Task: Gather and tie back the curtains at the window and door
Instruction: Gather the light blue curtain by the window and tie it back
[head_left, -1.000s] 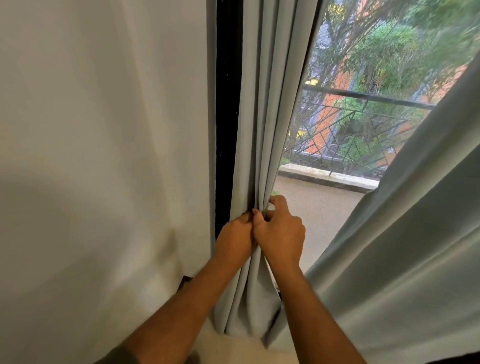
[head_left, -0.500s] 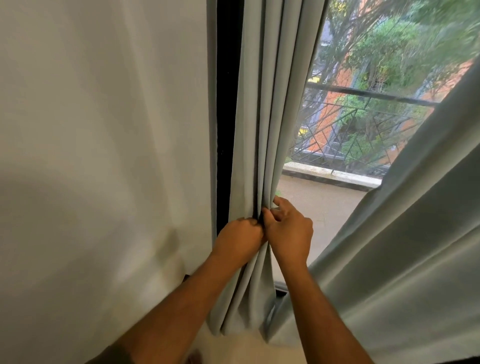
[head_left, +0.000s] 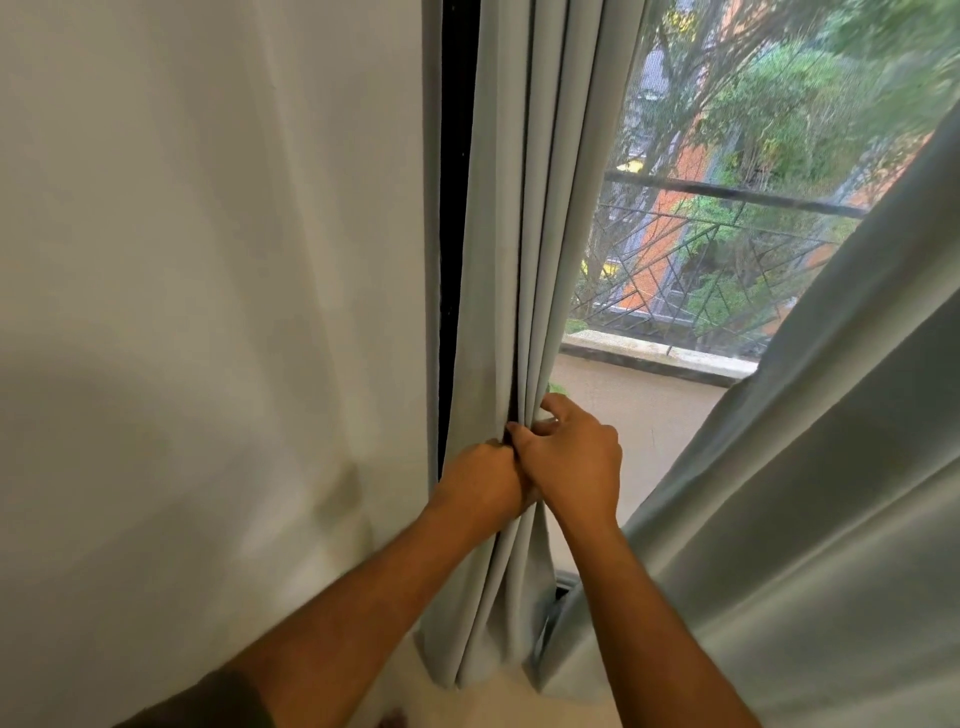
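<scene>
Pale wall (head_left: 208, 260) left; black frame (head_left: 452, 208); balcony railing (head_left: 727, 249), trees outside.

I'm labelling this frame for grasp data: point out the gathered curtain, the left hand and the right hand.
gathered curtain (head_left: 524, 218): head view, on its upper pleats.
left hand (head_left: 480, 480): head view, back of the hand.
right hand (head_left: 574, 460): head view, back of the hand.

No text, label, number or sign is readable anywhere (indoors or outside).

a room in a home: pale grey-green pleated fabric curtains (head_left: 524, 260) hang beside a plain white wall (head_left: 208, 312), and a balcony with black metal railing (head_left: 717, 249) lies outside.
</scene>
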